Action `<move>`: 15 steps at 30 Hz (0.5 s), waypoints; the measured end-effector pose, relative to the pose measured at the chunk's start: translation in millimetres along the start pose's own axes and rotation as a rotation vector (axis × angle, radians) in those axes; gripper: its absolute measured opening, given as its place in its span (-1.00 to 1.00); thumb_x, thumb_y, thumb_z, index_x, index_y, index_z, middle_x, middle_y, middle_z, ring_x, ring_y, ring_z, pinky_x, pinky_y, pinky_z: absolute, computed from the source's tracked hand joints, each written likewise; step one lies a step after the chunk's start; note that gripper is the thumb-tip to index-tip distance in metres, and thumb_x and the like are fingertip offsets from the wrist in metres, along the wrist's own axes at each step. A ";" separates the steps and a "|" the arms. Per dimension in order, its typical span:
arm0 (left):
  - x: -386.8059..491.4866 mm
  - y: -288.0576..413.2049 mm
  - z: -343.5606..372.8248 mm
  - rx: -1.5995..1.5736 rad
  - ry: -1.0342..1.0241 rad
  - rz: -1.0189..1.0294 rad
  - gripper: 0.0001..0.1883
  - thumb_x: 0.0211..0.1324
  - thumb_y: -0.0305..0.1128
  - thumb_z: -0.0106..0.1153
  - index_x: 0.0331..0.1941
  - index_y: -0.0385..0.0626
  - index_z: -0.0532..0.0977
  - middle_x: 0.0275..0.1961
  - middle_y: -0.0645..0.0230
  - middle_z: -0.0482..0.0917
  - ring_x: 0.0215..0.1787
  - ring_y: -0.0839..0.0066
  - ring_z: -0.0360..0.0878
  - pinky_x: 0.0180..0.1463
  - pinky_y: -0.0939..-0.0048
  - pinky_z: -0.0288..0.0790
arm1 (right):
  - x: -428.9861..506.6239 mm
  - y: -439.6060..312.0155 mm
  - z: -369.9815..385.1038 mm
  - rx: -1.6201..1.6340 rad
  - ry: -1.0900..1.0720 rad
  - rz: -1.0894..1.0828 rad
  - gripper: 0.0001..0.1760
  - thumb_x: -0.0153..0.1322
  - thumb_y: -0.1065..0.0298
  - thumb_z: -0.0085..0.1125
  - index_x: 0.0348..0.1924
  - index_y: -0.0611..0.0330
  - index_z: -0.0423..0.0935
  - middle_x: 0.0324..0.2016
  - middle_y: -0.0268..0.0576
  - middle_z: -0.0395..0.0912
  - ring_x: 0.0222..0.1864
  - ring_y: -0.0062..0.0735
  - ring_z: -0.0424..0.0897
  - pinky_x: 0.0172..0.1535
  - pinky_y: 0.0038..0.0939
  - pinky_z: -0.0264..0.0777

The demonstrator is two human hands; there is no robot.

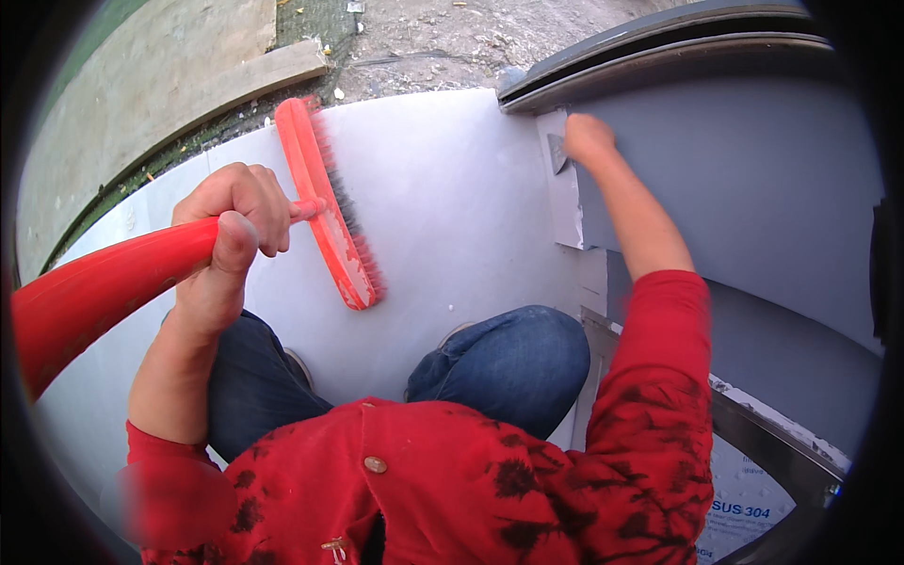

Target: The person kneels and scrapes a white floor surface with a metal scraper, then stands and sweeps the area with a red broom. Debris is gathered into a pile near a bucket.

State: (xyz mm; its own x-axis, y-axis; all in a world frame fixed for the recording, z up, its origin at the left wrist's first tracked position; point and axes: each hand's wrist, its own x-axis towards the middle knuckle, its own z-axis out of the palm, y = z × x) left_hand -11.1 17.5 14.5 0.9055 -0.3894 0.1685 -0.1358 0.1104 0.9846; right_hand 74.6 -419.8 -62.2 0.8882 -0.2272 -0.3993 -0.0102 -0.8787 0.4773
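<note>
A red broom [321, 212] with red and dark bristles lies over the pale floor slab [452, 205]. My left hand [236, 219] grips its red handle [120, 282] close to the head, and the handle runs off to the left edge. At the right, my right hand [588, 139] is closed on a small metal scraper [558, 154], its blade against the light strip beside the grey panel [741, 183]. Most of the scraper is hidden by the fingers.
Wooden boards [162, 78] lie beyond the slab at the upper left, with rough dirt ground [466, 42] behind. A dark metal track [657, 49] tops the grey panel. At the lower right is a metal frame [777, 431] near printed protective film [741, 487]. My bent knees are below.
</note>
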 end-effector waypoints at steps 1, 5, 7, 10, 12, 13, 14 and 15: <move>-0.1 -0.7 0.1 -0.009 0.009 0.014 -0.44 0.22 0.24 -0.12 -0.56 -0.04 0.26 -0.60 0.46 0.32 -0.54 0.58 0.31 -0.26 0.44 0.34 | -0.3 4.6 -10.5 -0.019 -0.006 -0.056 -0.76 0.25 0.48 0.05 -0.28 0.16 0.66 -0.23 0.02 0.63 -0.16 -0.09 0.64 -0.19 -0.21 0.54; 2.8 -3.2 0.4 -0.025 0.002 0.028 -0.44 0.22 0.23 -0.10 -0.56 -0.06 0.26 -0.61 0.45 0.33 -0.54 0.59 0.32 -0.26 0.43 0.37 | 2.3 10.3 -40.5 -0.128 -0.020 -0.093 -0.77 0.23 0.50 0.08 -0.31 0.15 0.67 -0.28 -0.01 0.65 -0.19 -0.11 0.65 -0.22 -0.23 0.55; 4.3 -3.2 1.1 -0.023 -0.009 0.030 -0.44 0.22 0.23 -0.10 -0.56 -0.06 0.26 -0.61 0.45 0.33 -0.54 0.59 0.32 -0.25 0.43 0.38 | 7.4 4.6 -43.0 -0.150 -0.019 -0.099 -0.78 0.23 0.50 0.09 -0.32 0.15 0.68 -0.29 -0.03 0.65 -0.20 -0.13 0.66 -0.23 -0.22 0.55; 4.7 -2.9 4.0 -0.025 0.001 0.020 -0.43 0.21 0.24 -0.10 -0.56 -0.06 0.27 -0.61 0.45 0.34 -0.54 0.60 0.32 -0.25 0.42 0.38 | 17.4 -7.1 -33.2 -0.154 -0.046 -0.093 -0.77 0.23 0.50 0.09 -0.30 0.15 0.67 -0.26 -0.06 0.66 -0.18 -0.14 0.66 -0.24 -0.19 0.55; 4.6 -2.5 4.9 -0.025 0.008 0.020 -0.43 0.21 0.24 -0.10 -0.56 -0.06 0.27 -0.61 0.45 0.34 -0.53 0.60 0.32 -0.25 0.42 0.38 | 23.0 -13.5 -24.4 -0.162 -0.012 -0.062 -0.77 0.25 0.50 0.08 -0.28 0.16 0.67 -0.24 -0.08 0.66 -0.16 -0.15 0.65 -0.24 -0.16 0.55; 4.2 -2.2 5.1 -0.026 0.009 0.019 -0.43 0.21 0.24 -0.10 -0.56 -0.06 0.27 -0.61 0.45 0.34 -0.53 0.60 0.32 -0.26 0.42 0.38 | 23.5 -16.7 -19.7 -0.142 -0.065 -0.088 -0.76 0.25 0.49 0.07 -0.27 0.16 0.67 -0.23 -0.08 0.66 -0.15 -0.14 0.65 -0.24 -0.16 0.55; 3.8 -1.7 5.0 -0.026 0.008 0.018 -0.43 0.21 0.25 -0.11 -0.56 -0.06 0.28 -0.61 0.45 0.34 -0.53 0.60 0.32 -0.26 0.42 0.38 | 24.2 -17.7 -17.3 -0.136 -0.066 -0.087 -0.75 0.26 0.49 0.06 -0.26 0.16 0.67 -0.22 -0.08 0.65 -0.14 -0.14 0.64 -0.23 -0.16 0.54; 3.5 -1.3 4.7 -0.019 0.004 0.008 -0.43 0.20 0.26 -0.12 -0.57 -0.05 0.27 -0.61 0.46 0.32 -0.54 0.59 0.31 -0.25 0.42 0.36 | 24.6 -18.0 -16.3 -0.133 -0.097 -0.089 -0.75 0.26 0.49 0.06 -0.25 0.17 0.66 -0.21 -0.08 0.65 -0.14 -0.13 0.64 -0.23 -0.16 0.54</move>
State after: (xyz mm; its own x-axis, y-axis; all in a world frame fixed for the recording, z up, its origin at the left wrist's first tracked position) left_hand -9.6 11.7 14.1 0.9061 -0.3847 0.1757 -0.1351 0.1305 0.9822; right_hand 104.1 -402.7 -67.9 0.8346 -0.1963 -0.5147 0.1328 -0.8351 0.5338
